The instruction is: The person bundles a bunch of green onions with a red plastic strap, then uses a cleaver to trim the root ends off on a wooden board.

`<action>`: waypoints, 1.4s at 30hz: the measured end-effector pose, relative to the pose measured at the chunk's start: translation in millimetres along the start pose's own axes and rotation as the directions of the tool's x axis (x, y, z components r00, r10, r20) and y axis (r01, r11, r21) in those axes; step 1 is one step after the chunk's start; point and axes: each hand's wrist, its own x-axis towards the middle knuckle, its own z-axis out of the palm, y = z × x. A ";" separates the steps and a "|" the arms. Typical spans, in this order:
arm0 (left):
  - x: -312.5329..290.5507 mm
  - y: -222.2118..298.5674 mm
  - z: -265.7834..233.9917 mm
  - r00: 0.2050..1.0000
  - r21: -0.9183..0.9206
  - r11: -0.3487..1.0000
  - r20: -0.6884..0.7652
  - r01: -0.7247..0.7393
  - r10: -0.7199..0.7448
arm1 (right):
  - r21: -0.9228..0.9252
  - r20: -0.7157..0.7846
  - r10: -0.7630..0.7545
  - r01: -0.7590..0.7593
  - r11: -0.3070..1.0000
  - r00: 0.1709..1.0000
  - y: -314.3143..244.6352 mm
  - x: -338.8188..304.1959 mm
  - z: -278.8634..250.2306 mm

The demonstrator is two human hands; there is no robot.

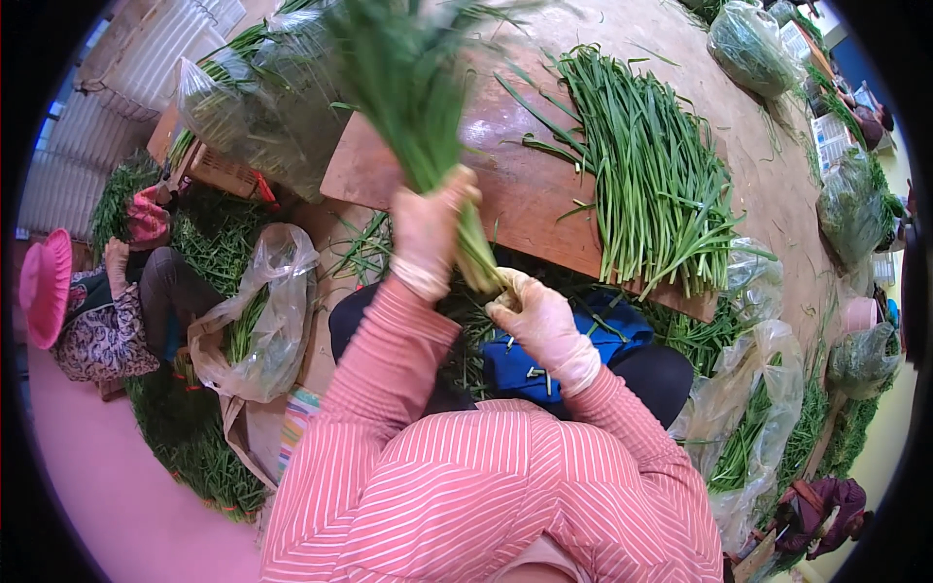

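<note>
My left hand, in a thin pale glove, is closed round the middle of a bunch of garlic chives. The bunch stands tilted, its leafy tops blurred by motion, its pale stem ends pointing down toward me. At those ends my right hand, also gloved, has thumb and fingers pinched on the stems. Beyond my hands is a reddish-brown board. A broad pile of loose garlic chives lies across its right side, leaves pointing away. A blue cloth with stem scraps on it covers my lap.
Clear plastic bags of greens stand at the left, far left and right. Another person in a pink hat sits at the left, beside heaps of greens. More bags line the far right.
</note>
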 end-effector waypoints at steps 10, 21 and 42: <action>180.7 -141.3 -78.1 0.981 0.298 0.952 -0.195 0.065 -0.006 | -0.385 -0.301 -0.247 0.120 0.915 0.921 -1.9 140.8 7.9; 161.9 -103.2 -26.1 0.948 0.886 0.372 0.190 -0.278 0.257 | -0.349 -0.098 -0.248 0.200 0.915 0.964 -0.3 151.7 72.4; 6.2 -40.8 68.3 0.730 0.345 0.847 0.679 -0.405 0.073 | -0.109 -0.628 0.245 -0.395 0.912 0.739 90.9 -61.6 -90.0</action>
